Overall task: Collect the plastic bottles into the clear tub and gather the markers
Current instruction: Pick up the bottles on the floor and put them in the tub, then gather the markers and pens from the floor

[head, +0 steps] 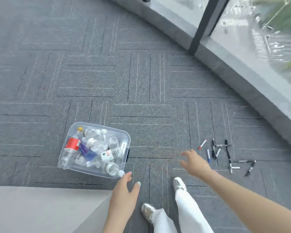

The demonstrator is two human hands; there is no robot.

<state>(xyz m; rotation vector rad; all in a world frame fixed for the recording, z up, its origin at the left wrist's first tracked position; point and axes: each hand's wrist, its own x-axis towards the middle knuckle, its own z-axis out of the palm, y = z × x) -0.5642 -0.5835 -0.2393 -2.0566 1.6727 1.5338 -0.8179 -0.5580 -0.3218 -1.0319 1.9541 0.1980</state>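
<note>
Markers (225, 153) right of empty right grip (196, 161), apart.

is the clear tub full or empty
Full: the clear tub is heaped with plastic bottles, and one capped neck pokes over its near rim.

Just the one wide-angle cam on my head, looking forward and steeply down at the carpet floor (141, 81) from standing height, my feet at the bottom edge and the window wall (259, 39) top right.
</note>
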